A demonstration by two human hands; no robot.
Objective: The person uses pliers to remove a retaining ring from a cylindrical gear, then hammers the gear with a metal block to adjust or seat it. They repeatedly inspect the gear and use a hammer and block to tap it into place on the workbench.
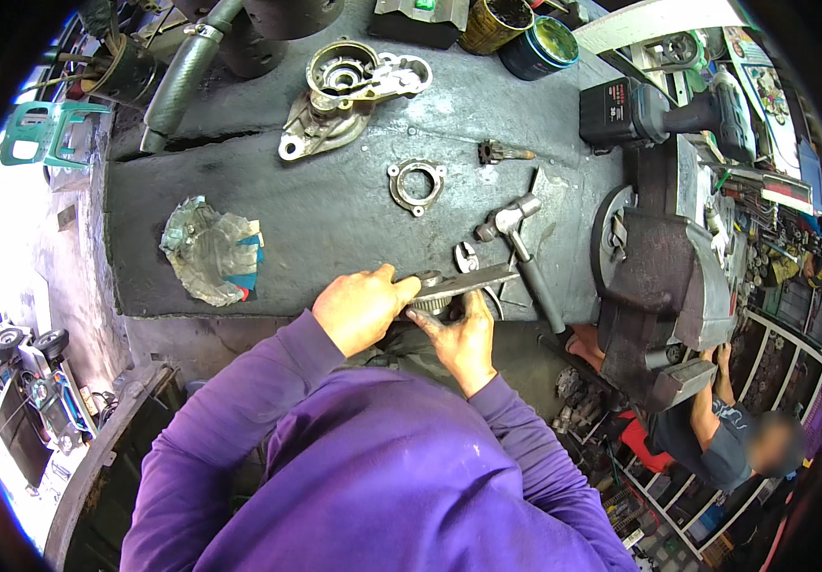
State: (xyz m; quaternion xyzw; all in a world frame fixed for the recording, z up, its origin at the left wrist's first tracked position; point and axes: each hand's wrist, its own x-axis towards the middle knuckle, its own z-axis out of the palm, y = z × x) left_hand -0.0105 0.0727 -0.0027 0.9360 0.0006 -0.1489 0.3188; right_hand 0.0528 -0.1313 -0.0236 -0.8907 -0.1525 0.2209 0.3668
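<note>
At the bench's front edge, my left hand (354,310) and my right hand (458,338) are closed on a toothed metal gear (430,306) with a flat, dark metal bar (477,278) lying across it. My left fingers reach the bar's left end; my right thumb is under the gear. Just beyond are small pliers or snips (466,255), partly hidden by the bar, and a hammer (539,276) with its head up the bench. Farther back lie a flanged metal ring (417,188), a small geared shaft (492,153) and a cast metal housing (339,95).
A crumpled plastic bag (209,250) lies left on the bench (296,219). A bench vise (668,286) fills the right end, below a power tool (659,114). Cans (535,48) and a pipe (182,86) are at the back. Another person (735,429) is low at the right.
</note>
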